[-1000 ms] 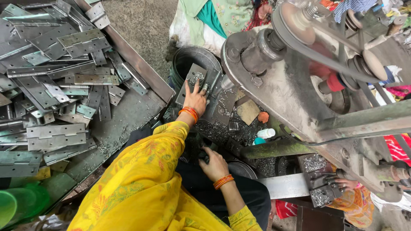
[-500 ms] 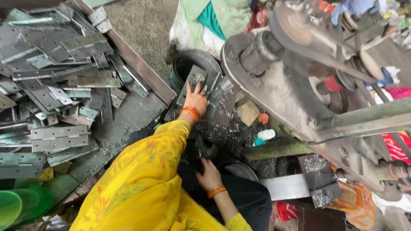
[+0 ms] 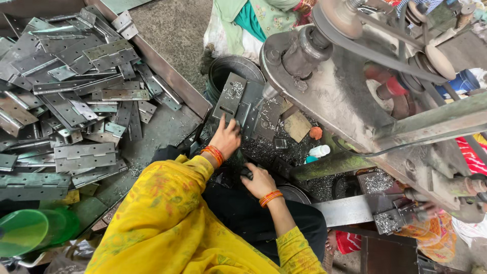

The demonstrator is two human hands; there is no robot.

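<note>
My left hand (image 3: 226, 138) reaches forward in a yellow sleeve and grips the near end of a grey metal hinge plate (image 3: 231, 95) lying on the drill machine's table. The drill tip (image 3: 267, 93) hangs just right of that plate. My right hand (image 3: 258, 180), with orange bangles at the wrist, is closed on a small black handle (image 3: 246, 173) at the front of the machine. Metal shavings (image 3: 264, 149) cover the table between the two hands.
A large pile of grey hinges (image 3: 76, 101) fills a tray on the left. The belt-driven machine (image 3: 355, 91) looms on the right. A dark bucket (image 3: 228, 68) and another person's green clothing (image 3: 248, 20) are beyond it. A green plastic tub (image 3: 30, 231) sits lower left.
My right hand dipped toward my lap and has come back up onto the black handle. My left hand stays on the hinge plate.
</note>
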